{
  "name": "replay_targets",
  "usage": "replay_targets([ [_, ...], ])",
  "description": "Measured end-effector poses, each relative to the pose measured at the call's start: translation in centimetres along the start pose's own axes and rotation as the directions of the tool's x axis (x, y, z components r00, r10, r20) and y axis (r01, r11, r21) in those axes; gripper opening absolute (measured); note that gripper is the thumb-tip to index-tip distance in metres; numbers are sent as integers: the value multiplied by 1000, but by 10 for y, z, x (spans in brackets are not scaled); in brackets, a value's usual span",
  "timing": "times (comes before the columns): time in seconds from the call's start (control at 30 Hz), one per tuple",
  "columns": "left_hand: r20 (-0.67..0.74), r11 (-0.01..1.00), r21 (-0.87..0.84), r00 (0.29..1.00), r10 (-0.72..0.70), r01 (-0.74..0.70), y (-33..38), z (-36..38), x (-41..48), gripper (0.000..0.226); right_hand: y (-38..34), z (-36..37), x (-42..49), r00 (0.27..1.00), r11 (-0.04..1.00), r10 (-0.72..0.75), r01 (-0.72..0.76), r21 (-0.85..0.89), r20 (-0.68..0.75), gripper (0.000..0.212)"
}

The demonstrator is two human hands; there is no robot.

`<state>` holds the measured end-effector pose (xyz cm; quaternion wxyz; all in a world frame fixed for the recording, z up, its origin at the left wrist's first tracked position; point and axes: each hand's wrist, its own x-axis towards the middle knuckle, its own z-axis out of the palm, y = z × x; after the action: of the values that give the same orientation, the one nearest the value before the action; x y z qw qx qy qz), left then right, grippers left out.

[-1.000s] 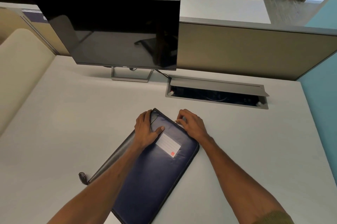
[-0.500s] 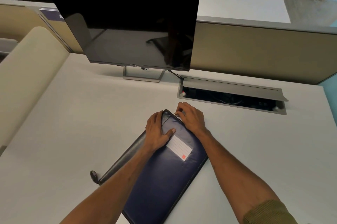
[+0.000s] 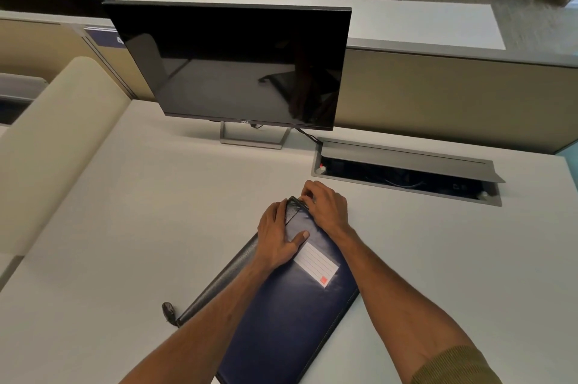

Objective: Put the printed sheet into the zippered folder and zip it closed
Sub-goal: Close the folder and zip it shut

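Note:
A dark blue zippered folder (image 3: 287,315) lies diagonally on the white desk, with a lined white label bearing a red square (image 3: 316,263) on its cover. My left hand (image 3: 276,238) lies flat on the folder's far end, thumb spread across the cover. My right hand (image 3: 327,205) is at the folder's far corner, fingertips pinched on the zipper pull there. A black strap end (image 3: 168,311) trails from the folder's near left edge. The printed sheet is not visible.
A black monitor (image 3: 237,64) on a silver stand sits at the back of the desk (image 3: 109,243). An open cable tray (image 3: 406,174) is set into the desk behind my right hand. A beige partition runs along the back and left.
My right hand has slid along the folder's far edge toward the far corner, closer to my left hand. The left hand stays pressed on the cover. The camera view shifted.

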<state>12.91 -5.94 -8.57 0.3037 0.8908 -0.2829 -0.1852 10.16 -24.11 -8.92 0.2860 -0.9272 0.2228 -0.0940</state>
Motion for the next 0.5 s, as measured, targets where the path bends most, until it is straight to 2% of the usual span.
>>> replay_targets([
  [0.07,18,1000,26,1000,8,-8,-1,0,0,108,-2,-3,-1,1000,1000,14,-14,5,4,3],
  [0.17,57,996,87,998,-12,7,-5,-7,-2,116,-7,-14,-4,993,993,113,-113,22,-19,26],
  [0.27,73,990,135,996,-50,39,-10,-18,-9,114,-9,-26,-25,973,981,192,-190,32,-126,20],
  [0.4,97,982,174,991,-93,75,-15,-40,-27,100,-21,-36,-82,921,952,305,-304,43,-243,14],
  [0.5,82,975,185,987,-137,120,-25,-50,-48,80,-29,-39,-130,850,893,443,-445,61,-285,33],
])
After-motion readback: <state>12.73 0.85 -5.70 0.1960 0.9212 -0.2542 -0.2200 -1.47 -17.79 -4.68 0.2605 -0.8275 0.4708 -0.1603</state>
